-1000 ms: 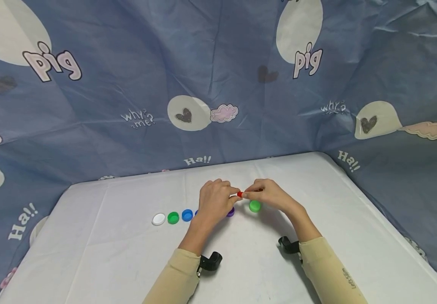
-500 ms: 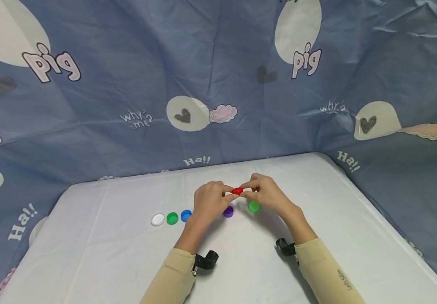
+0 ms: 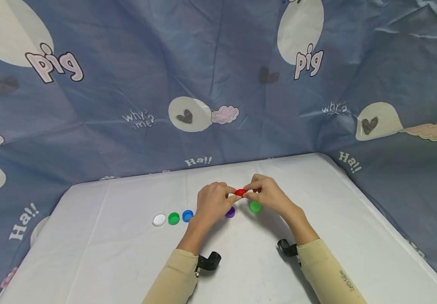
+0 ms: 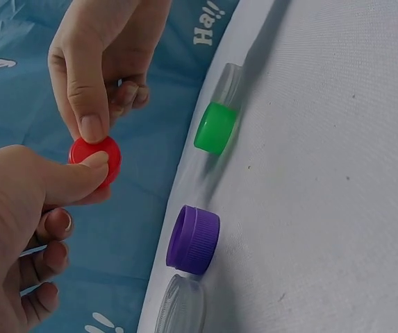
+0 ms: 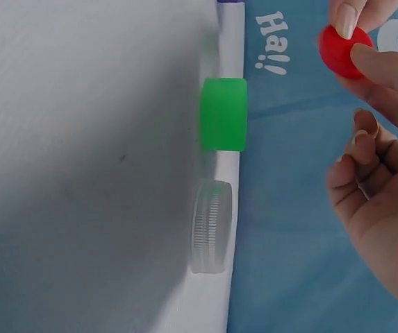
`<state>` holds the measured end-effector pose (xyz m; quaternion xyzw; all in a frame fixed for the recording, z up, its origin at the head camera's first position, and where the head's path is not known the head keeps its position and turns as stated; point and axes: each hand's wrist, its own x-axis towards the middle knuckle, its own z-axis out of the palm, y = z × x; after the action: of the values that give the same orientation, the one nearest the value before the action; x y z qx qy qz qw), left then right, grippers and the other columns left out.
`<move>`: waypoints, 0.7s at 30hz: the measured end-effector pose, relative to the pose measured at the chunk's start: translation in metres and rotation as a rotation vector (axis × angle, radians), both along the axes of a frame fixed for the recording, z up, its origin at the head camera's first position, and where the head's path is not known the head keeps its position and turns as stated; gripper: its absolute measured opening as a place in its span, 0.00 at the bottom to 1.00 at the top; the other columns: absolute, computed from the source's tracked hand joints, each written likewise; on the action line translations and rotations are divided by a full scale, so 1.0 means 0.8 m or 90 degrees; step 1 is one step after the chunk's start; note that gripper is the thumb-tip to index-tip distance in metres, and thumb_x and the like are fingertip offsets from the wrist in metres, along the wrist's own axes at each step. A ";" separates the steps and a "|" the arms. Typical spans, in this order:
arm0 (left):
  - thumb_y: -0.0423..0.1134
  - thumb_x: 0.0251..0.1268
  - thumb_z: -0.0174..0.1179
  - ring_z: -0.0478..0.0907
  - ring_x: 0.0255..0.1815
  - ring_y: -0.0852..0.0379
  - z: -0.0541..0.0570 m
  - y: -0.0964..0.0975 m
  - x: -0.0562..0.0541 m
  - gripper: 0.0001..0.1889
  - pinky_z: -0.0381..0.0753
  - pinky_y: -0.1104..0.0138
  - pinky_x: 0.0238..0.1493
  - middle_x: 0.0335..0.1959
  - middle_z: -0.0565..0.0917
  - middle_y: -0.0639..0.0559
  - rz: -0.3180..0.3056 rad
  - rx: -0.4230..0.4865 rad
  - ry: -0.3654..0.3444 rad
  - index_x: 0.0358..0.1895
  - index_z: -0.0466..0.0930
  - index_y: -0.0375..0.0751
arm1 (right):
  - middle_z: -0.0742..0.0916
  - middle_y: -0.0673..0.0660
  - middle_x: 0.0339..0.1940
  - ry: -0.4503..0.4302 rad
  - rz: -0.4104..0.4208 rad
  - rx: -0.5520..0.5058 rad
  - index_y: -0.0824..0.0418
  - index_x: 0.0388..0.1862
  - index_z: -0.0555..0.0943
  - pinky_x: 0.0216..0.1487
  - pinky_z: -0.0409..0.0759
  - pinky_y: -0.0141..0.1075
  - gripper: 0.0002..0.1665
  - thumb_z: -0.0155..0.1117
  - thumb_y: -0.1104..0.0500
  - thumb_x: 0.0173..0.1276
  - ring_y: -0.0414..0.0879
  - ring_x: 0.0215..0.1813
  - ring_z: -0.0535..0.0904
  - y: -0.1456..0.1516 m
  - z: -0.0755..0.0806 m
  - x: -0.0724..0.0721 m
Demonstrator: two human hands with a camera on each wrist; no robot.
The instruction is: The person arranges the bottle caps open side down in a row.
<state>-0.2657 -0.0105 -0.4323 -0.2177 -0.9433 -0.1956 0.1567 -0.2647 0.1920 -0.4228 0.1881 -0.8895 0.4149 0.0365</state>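
Note:
Above the white table, both hands hold one small red bottle cap [image 3: 240, 192] between them. My left hand [image 3: 212, 202] pinches its left side, thumb across the face in the left wrist view. My right hand [image 3: 271, 196] pinches the opposite side with thumb and finger. In the right wrist view the red cap [image 5: 344, 52] shows a smooth round face. Below the hands, a purple cap [image 4: 194, 240] stands with its hollow side showing in the left wrist view. A bright green cap [image 3: 255, 206] lies under the right hand.
Left of the left forearm, a white cap [image 3: 159, 219], a darker green cap [image 3: 174, 218] and a blue cap [image 3: 188, 215] form a row on the white-covered table [image 3: 115, 261]. A clear ridged cap [image 5: 212, 227] sits near the bright green one. Patterned blue cloth [image 3: 146, 143] hangs behind.
The red cap, mostly covered by the fingers a second ago, has been turned so that more of it shows. Both hands have shifted only slightly, and the caps on the table stay put.

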 end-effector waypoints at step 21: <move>0.60 0.50 0.73 0.65 0.22 0.64 0.004 0.001 0.004 0.20 0.68 0.69 0.29 0.17 0.73 0.63 -0.057 -0.035 0.144 0.48 0.89 0.63 | 0.87 0.61 0.37 -0.149 -0.009 -0.102 0.56 0.36 0.91 0.41 0.74 0.37 0.09 0.65 0.58 0.65 0.46 0.37 0.76 0.014 0.006 -0.001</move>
<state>-0.2628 -0.0099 -0.4294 -0.2846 -0.9140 -0.1506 0.2469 -0.2656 0.2030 -0.4180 0.1286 -0.8528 0.5036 -0.0500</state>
